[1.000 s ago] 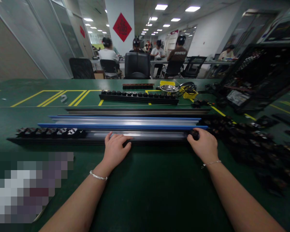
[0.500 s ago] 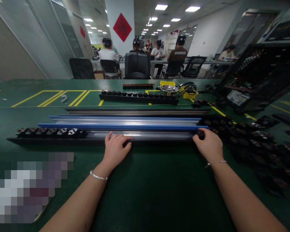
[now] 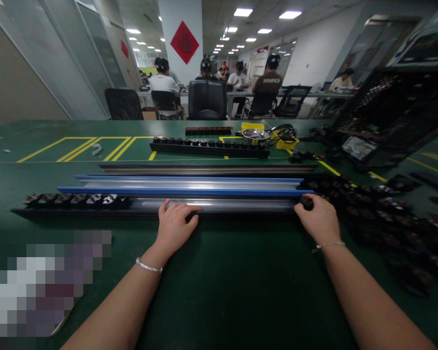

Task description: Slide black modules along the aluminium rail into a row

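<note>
A long black rail lies crosswise in front of me, its channel shiny and clear along the middle. Several black parts with metal pieces sit in a row at its left end. My left hand is closed over the rail's middle, fingers on top and thumb at the front side. At the rail's right end, my right hand pinches a small black part between thumb and fingers. Its exact kind is hard to make out, as is whether it touches the rail.
Behind lie a blue-edged channel and a dark rail. A pile of black parts spreads at right. Farther back are a filled rail, a metal bowl, a yellow bin and a black open case. People sit beyond.
My right hand has shifted slightly to the right along with the small black part. My left hand stays where it was on the rail.
</note>
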A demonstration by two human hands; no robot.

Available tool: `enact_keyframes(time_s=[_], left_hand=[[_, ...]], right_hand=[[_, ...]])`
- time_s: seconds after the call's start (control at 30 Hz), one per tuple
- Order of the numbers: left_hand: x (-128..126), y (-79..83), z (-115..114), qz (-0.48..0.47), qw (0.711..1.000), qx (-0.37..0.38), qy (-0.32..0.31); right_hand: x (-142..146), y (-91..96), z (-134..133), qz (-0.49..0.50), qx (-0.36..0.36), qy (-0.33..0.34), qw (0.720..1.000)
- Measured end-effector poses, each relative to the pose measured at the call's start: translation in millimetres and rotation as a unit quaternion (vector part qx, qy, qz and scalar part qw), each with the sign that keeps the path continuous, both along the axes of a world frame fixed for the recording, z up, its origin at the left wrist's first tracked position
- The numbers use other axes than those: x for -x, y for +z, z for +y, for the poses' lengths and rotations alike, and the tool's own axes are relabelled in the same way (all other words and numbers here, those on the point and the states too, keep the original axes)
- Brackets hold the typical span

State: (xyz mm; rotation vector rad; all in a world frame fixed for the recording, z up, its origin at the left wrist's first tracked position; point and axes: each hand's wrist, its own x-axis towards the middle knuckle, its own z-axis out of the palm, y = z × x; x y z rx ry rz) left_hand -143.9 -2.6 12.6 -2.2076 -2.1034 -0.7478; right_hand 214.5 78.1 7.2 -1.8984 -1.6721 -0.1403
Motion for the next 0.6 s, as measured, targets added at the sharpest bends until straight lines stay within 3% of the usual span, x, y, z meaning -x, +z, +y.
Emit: enact_keyframes(time_s=[0.6], left_hand=[[0.9,-1.1,0.6,-0.002,1.0,-0.005,-0.001]], right_hand=[[-9.0,1.2,2.4,0.091,0.02,-0.05,0.994]])
